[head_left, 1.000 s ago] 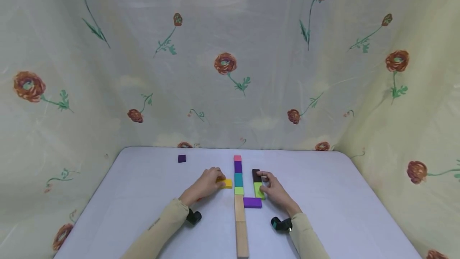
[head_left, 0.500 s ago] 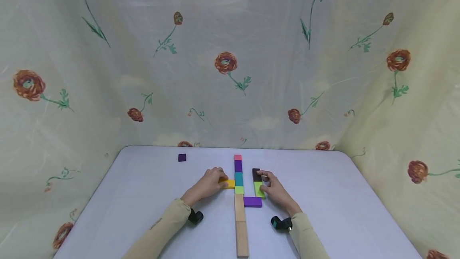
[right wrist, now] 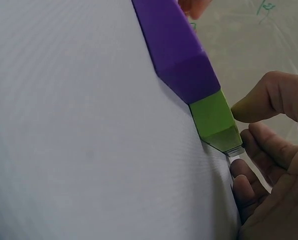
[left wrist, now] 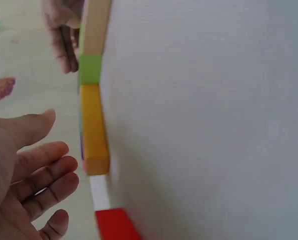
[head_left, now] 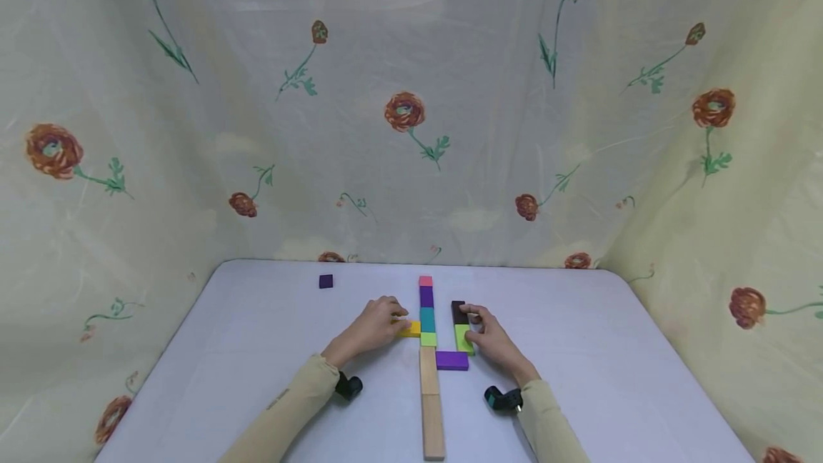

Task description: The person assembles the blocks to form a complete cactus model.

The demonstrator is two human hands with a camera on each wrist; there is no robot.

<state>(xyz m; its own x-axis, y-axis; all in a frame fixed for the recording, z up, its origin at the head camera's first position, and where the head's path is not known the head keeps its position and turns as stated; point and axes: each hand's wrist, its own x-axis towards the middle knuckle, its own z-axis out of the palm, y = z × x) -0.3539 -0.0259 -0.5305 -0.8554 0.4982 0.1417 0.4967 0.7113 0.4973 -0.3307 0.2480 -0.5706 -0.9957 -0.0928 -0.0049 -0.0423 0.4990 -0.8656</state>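
Note:
My left hand (head_left: pixel 373 324) hovers at the outer end of a yellow block (head_left: pixel 411 330). In the left wrist view its thumb and fingers are spread, apart from the yellow block (left wrist: pixel 93 122). That block butts sideways against a column of blocks, near its teal (head_left: pixel 427 319) and light green (head_left: pixel 429 339) pieces. On the other side, my right hand (head_left: pixel 494 341) touches a black block (head_left: pixel 459 313) with a fingertip, while its thumb rests at a green block (head_left: pixel 461 336). The green block meets the end of a purple block (head_left: pixel 452 361) that juts from the column.
Two plain wooden blocks (head_left: pixel 429 370) form the column's near part; a small purple block (head_left: pixel 427 296) and a pink one (head_left: pixel 426 281) its far end. A dark purple cube (head_left: pixel 326 281) lies at the back left. The left wrist view shows a red block (left wrist: pixel 116 225).
My left hand has slid the yellow block right against the column, and its fingers have come off it. The right hand has stayed in place at the black and green blocks.

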